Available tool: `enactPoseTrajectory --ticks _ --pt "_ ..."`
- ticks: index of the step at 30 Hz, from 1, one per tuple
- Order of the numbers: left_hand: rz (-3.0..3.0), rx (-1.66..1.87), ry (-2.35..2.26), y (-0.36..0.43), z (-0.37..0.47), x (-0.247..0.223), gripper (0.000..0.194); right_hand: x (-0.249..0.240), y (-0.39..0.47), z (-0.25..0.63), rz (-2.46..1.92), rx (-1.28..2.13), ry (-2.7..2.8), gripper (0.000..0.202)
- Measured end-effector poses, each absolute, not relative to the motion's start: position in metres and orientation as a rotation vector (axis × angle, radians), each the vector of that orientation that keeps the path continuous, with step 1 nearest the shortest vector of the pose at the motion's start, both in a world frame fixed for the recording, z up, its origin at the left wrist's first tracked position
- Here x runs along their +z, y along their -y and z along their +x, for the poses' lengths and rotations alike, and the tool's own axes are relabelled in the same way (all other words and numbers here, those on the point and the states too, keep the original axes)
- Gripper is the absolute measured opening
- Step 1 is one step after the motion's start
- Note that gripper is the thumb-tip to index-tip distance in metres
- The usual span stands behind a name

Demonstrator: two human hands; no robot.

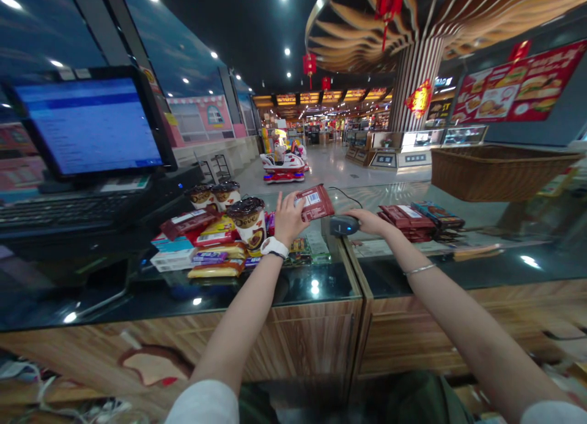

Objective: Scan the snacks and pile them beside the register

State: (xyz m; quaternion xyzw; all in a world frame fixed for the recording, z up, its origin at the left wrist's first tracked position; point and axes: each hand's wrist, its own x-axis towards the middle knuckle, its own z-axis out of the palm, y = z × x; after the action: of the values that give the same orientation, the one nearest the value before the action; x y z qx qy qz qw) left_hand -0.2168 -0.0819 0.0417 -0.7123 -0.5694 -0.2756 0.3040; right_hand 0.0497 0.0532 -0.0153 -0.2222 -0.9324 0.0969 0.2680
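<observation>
A dark red packet [314, 202], its barcode label facing up, is held by its left end in my left hand [290, 218] above the glass counter. Just right of it, my right hand [369, 222] grips a black scanner [343, 226] with a small blue light. The scanner's head points toward the packet, close to its lower right corner. Left of my left hand stand brown cups [248, 223] among piled snack packs [219, 252]. A stack of dark red packets [407, 222] lies right of my right hand, beside blue-and-brown packets [438, 215].
A monitor [92, 121] and keyboard [82, 207] stand at the left. At the right back sits a wicker basket [499, 170]. A thin black cable [346, 196] runs behind the scanner. The counter's front edge [298, 304] is wooden, with a seam below the scanner.
</observation>
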Motion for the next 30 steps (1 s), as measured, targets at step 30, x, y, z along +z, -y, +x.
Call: enactPoseTrajectory --ticks 30 --pt "-1.678 -0.602 1.69 0.073 -0.218 0.029 0.043 0.017 0.004 0.025 -0.803 0.071 2.185 0.045"
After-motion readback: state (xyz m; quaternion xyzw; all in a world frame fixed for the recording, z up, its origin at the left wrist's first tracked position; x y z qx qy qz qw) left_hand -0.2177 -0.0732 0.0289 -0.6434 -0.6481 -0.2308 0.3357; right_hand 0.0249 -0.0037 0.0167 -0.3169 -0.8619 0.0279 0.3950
